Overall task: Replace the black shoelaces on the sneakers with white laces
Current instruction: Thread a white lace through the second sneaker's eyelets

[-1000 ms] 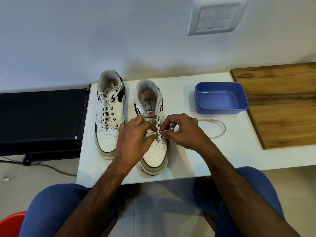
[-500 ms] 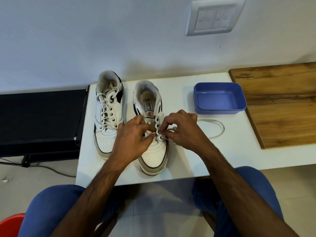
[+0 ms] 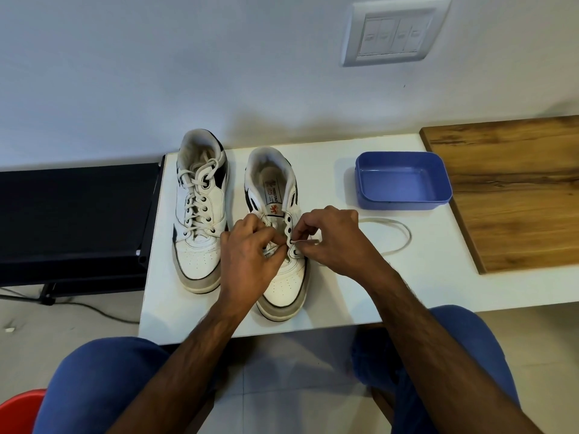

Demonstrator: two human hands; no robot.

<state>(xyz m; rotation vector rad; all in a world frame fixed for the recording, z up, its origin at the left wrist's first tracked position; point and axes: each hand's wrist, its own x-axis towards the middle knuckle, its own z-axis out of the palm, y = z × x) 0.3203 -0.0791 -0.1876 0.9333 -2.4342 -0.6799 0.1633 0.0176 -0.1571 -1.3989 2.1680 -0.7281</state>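
— On the white tabletop, what are your hands doing?

— Both of them work over the right sneaker, a smooth white leather shoe with a grey rubber toe rim and black trim. Your right hand pinches the flat white lace between curled thumb and fingertips, right at an eyelet on the shoe's right side. Your left hand has its fingers curled at the opposite row of eyelets; they appear to grip lace there, though the knuckles hide the exact hold.

— And the rest of that lace?

— It trails off to your right in a loose flat loop on the table, near the blue plastic tray, a shallow rectangle with rounded corners.

— The other shoe?

— The left sneaker stands just beside the right one, already laced in white up to the collar. A wood-grain board lies at the far right.
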